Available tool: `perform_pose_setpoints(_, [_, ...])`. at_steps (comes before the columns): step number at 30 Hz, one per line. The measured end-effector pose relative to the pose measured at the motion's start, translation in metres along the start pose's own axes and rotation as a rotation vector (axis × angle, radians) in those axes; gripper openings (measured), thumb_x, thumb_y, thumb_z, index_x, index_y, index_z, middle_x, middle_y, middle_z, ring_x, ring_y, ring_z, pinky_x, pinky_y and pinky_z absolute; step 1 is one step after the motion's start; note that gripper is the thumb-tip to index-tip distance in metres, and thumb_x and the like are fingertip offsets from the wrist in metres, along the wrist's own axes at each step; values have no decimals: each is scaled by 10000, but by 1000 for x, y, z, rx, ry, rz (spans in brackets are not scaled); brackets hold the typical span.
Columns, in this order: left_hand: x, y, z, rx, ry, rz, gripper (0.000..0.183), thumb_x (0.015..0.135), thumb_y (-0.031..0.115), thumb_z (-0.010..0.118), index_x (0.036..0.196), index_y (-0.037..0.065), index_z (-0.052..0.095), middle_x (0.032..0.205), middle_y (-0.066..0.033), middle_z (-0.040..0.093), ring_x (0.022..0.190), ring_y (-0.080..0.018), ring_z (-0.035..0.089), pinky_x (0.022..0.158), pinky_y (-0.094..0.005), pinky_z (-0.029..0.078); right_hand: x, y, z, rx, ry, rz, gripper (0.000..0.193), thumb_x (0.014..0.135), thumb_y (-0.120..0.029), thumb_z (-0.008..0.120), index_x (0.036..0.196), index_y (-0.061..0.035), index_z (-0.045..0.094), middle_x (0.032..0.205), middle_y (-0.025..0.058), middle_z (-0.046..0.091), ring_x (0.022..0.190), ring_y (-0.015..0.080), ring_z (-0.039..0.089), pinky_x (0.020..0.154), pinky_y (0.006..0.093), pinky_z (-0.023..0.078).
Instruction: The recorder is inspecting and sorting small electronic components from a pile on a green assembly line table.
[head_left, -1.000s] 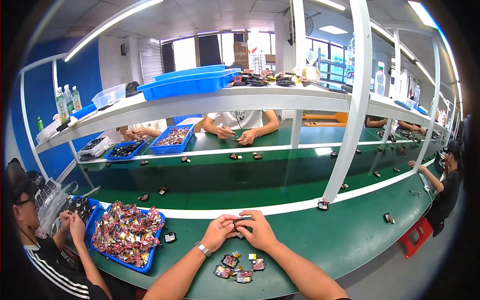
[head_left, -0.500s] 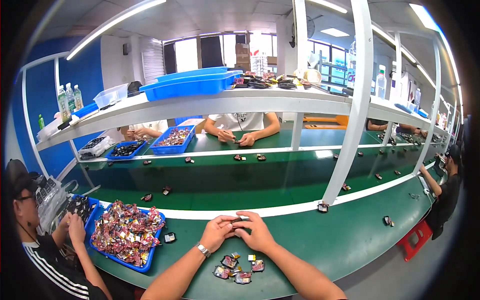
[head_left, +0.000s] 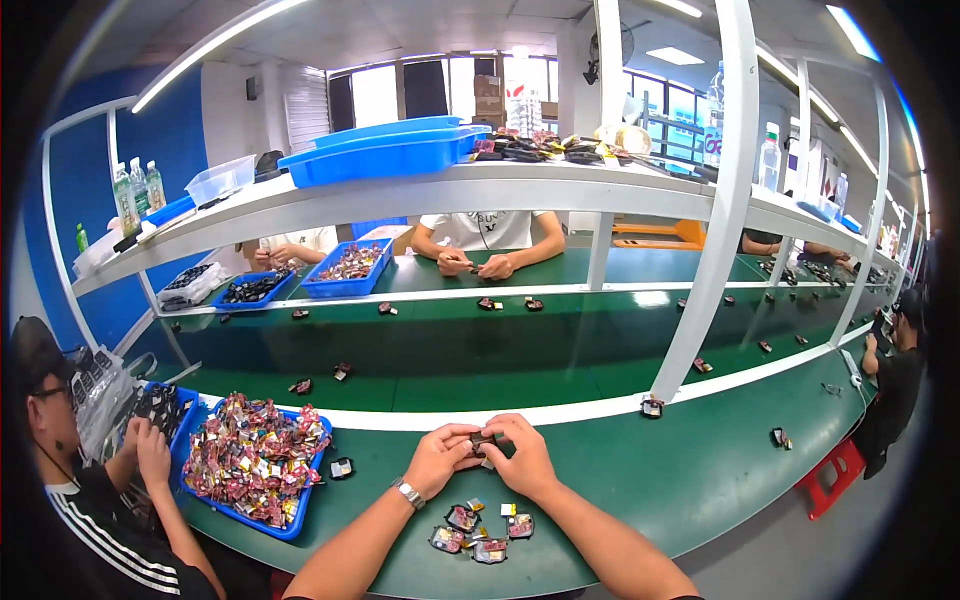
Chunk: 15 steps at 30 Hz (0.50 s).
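My left hand (head_left: 437, 462), with a metal-band watch on the wrist, and my right hand (head_left: 525, 458) meet over the green tabletop. Between their fingertips is a small dark plastic casing (head_left: 482, 443), partly covered by the fingers; both hands are closed on it. A light-coloured bit shows just under it. Closer to me, between my forearms, lie several small electronic units: a red circuit board in a black frame (head_left: 490, 550), another like it (head_left: 519, 526), and more beside them, with silver and yellow pieces attached.
A blue tray (head_left: 300, 513) heaped with red boards stands left, with one loose unit (head_left: 341, 468) beside it. A co-worker (head_left: 100, 520) sits at far left. Beyond a white rail (head_left: 560, 415), units lie spaced along a green strip (head_left: 450, 375). A white post (head_left: 705, 230) rises right of my hands.
My fingers have shifted around the casing, and more of its dark side shows now. The view has moved slightly. At far right, a co-worker's arm has drawn back toward the body.
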<state>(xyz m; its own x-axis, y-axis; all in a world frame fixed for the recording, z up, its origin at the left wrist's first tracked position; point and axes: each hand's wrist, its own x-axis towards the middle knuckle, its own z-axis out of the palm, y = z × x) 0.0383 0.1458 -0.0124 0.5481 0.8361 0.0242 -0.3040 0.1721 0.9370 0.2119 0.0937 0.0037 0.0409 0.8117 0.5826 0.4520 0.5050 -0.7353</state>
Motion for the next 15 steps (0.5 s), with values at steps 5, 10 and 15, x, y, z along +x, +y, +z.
perform_pose_setpoints(5, [0, 1, 2, 16, 3, -19, 268, 954, 25, 528, 1220, 1, 527, 1148, -120, 637, 1020, -188, 645, 868, -322, 566, 0, -2, 1, 37, -3, 88, 223, 774, -4, 709, 980, -28, 628, 1039, 99, 619, 895, 199, 645, 728, 290, 553])
perform_pose_setpoints(10, [-1, 2, 2, 23, 1, -29, 266, 953, 20, 523, 1219, 9, 530, 1148, -114, 639, 1018, -178, 643, 857, -318, 567, 0, -2, 1, 59, 36, 58, 208, 792, -8, 690, 990, -22, 627, 999, 111, 623, 815, 204, 655, 667, 289, 548])
perform_pose_setpoints(15, [-2, 3, 4, 49, 2, -34, 262, 954, 24, 521, 1216, 15, 535, 1143, -100, 643, 1016, -168, 641, 850, -309, 565, 0, -4, 2, 74, 51, 91, 195, 796, -21, 696, 983, -24, 640, 988, 112, 635, 775, 204, 667, 655, 290, 550])
